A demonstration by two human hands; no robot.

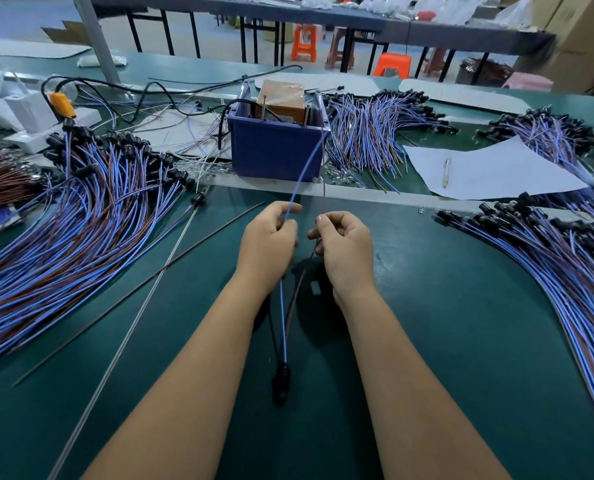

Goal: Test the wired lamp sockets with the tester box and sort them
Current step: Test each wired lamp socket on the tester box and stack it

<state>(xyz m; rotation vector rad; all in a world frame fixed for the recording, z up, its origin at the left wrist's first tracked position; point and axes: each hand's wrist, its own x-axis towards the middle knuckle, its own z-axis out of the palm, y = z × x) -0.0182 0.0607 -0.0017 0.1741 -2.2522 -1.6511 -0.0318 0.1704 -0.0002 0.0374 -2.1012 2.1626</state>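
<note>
Your left hand (268, 244) pinches the blue wire (306, 168), which runs up to the tester box (277, 133) on the desk (462, 306). Your right hand (346, 247) pinches the brown wire (294, 299); their black lamp socket (281, 379) hangs between your forearms.

A blue wire (297, 188) and a brown wire (294, 299) run to a black socket (281, 374) above the dark green table (444, 323), near a blue box (275, 152), white paper (489, 171) and orange stools (304, 41).
</note>
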